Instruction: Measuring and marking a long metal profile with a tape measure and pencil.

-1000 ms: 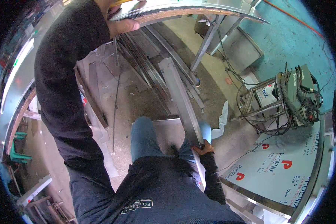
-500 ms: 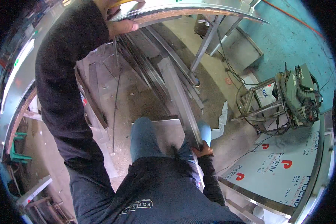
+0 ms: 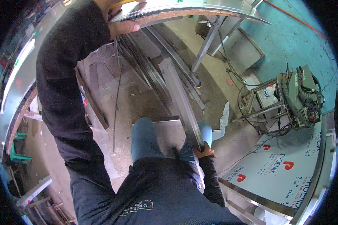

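My left hand (image 3: 121,27) is at the top of the view, at the edge of a metal-topped workbench (image 3: 184,8) with a wooden rim. Its thumb presses along that rim. A thin yellow pencil-like stick (image 3: 119,3) is held in the fingers, which the upper border partly cuts off. Low down by my right thigh, my right hand (image 3: 204,150) is closed around a long grey metal channel (image 3: 178,95). The channel slants up and away between my knees, its far end above the floor. Some fingers of the right hand are hidden behind the metal.
Several metal lengths (image 3: 146,71) lie under the bench near its leg (image 3: 208,43). To the right, a cable-draped machine (image 3: 299,95) rests on a metal stand (image 3: 264,108). Closer in is a film-covered metal sheet (image 3: 270,168). A green stool (image 3: 20,150) is at far left.
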`<state>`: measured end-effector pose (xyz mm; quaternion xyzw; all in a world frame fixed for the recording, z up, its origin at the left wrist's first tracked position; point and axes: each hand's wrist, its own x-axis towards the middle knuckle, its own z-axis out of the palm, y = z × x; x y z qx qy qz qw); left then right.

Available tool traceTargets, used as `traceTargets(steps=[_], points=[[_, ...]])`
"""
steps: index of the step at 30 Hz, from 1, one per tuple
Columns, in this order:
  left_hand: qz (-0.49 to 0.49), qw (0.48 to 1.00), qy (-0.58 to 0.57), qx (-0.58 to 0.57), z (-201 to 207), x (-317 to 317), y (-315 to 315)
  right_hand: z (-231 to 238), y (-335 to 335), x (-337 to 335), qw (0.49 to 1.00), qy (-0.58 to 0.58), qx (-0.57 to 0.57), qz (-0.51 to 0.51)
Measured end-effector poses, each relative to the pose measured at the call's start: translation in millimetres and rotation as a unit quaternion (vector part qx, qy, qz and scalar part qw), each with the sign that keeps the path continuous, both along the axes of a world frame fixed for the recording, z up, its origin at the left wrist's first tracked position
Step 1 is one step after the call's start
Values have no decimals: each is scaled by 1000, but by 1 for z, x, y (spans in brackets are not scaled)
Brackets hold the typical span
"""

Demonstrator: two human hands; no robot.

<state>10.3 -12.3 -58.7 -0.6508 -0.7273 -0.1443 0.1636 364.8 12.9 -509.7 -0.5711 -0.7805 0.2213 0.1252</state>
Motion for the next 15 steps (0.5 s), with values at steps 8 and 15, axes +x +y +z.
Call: traceTargets(steps=[8,15], points=[[-11,1000,26,13,-1,-4,-2,-1,4,1,999,-22,-28,-9],[-60,998,22,30,-5,-17,-2,-11,18,5,996,-23,-91,-7]])
